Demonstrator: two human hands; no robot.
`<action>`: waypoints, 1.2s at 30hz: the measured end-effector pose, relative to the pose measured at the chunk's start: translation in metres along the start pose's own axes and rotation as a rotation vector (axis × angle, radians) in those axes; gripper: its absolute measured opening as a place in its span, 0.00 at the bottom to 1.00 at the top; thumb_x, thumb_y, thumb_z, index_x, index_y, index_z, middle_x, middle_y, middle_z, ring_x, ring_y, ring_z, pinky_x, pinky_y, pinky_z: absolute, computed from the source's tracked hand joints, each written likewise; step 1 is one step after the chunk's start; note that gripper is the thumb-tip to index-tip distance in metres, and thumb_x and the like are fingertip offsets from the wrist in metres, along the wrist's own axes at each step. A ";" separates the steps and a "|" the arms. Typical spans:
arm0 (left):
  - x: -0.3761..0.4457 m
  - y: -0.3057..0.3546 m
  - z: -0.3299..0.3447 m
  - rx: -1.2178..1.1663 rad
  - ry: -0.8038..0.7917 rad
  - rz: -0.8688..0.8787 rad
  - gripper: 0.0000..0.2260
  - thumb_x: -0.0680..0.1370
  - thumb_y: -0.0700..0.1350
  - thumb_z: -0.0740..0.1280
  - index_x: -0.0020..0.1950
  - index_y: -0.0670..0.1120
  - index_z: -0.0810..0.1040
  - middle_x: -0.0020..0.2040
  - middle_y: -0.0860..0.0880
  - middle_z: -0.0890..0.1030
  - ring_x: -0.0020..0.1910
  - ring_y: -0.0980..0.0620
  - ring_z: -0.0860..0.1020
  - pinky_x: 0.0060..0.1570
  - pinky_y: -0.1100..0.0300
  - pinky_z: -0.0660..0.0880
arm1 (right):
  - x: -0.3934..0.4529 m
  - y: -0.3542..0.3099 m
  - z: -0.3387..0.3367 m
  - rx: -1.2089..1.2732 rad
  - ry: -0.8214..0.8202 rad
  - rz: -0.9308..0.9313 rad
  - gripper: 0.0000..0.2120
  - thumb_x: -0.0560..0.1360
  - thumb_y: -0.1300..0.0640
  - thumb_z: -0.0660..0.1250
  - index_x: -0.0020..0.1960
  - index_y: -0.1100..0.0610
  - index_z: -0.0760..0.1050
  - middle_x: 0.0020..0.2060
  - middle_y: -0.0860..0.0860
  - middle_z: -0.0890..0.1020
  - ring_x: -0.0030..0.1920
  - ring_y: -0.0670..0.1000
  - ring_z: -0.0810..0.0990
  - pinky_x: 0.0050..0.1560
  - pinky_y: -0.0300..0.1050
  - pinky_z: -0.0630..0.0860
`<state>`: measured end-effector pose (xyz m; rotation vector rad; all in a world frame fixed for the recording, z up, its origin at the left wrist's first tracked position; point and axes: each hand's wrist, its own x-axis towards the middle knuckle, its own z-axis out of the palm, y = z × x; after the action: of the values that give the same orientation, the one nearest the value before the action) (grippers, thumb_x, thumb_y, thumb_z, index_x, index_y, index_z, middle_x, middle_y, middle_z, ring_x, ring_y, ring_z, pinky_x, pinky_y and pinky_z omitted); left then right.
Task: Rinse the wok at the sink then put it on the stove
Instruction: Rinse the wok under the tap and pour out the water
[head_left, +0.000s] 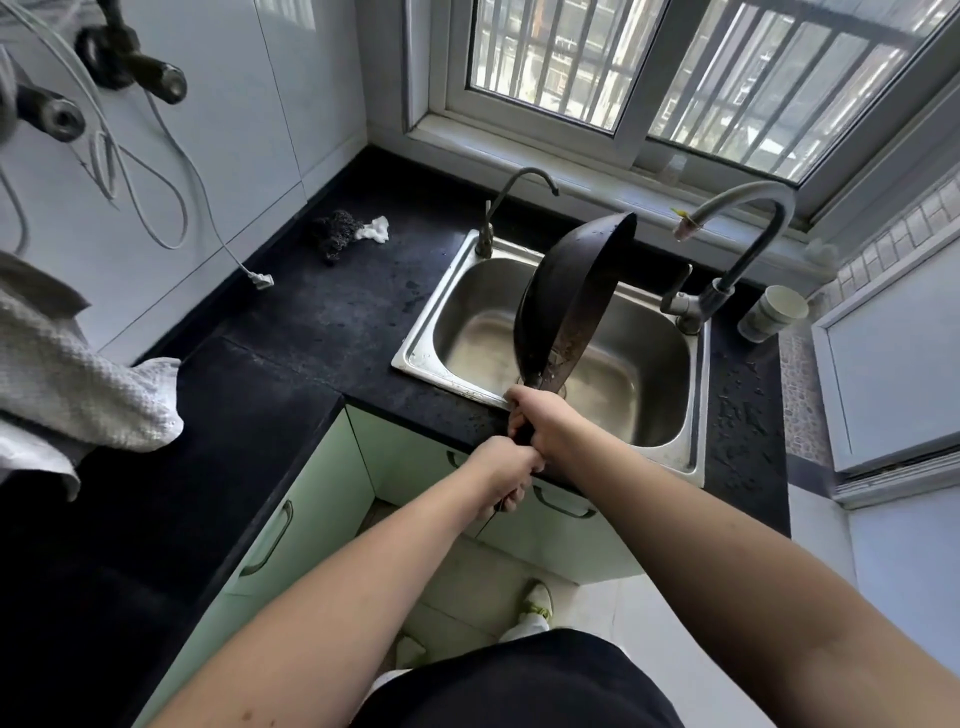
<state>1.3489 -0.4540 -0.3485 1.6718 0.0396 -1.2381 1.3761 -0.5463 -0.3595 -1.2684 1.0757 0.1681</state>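
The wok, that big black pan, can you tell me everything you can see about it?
The wok is a dark, round metal pan, worn and rusty-looking along its rim. It is tipped up on its edge over the steel sink, hollow side facing left, with water drops on it. Its dark handle points back at the person. The right hand grips the handle near the bowl, the left hand grips it lower down. Nothing else touches it.
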 end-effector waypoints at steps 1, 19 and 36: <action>-0.001 0.002 0.000 -0.004 -0.009 -0.007 0.11 0.75 0.39 0.59 0.33 0.48 0.64 0.26 0.51 0.62 0.18 0.57 0.59 0.20 0.68 0.53 | -0.001 -0.001 0.000 0.000 0.002 -0.001 0.16 0.75 0.62 0.61 0.29 0.59 0.65 0.12 0.50 0.64 0.12 0.46 0.60 0.27 0.44 0.60; -0.002 0.014 0.041 -0.073 0.078 -0.031 0.13 0.74 0.38 0.59 0.31 0.48 0.62 0.24 0.52 0.62 0.17 0.57 0.58 0.21 0.68 0.53 | 0.000 -0.008 -0.034 -0.083 -0.072 -0.042 0.17 0.75 0.62 0.61 0.28 0.59 0.64 0.12 0.52 0.64 0.14 0.51 0.62 0.23 0.42 0.62; -0.005 0.019 0.097 -0.074 0.301 -0.043 0.10 0.73 0.37 0.60 0.34 0.47 0.64 0.25 0.49 0.62 0.18 0.54 0.57 0.24 0.66 0.52 | -0.012 -0.009 -0.082 -0.106 -0.244 -0.075 0.19 0.75 0.60 0.61 0.26 0.60 0.66 0.13 0.53 0.66 0.22 0.54 0.66 0.27 0.43 0.64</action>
<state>1.2894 -0.5310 -0.3279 1.7865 0.3020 -0.9947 1.3299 -0.6116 -0.3377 -1.3431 0.8178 0.3182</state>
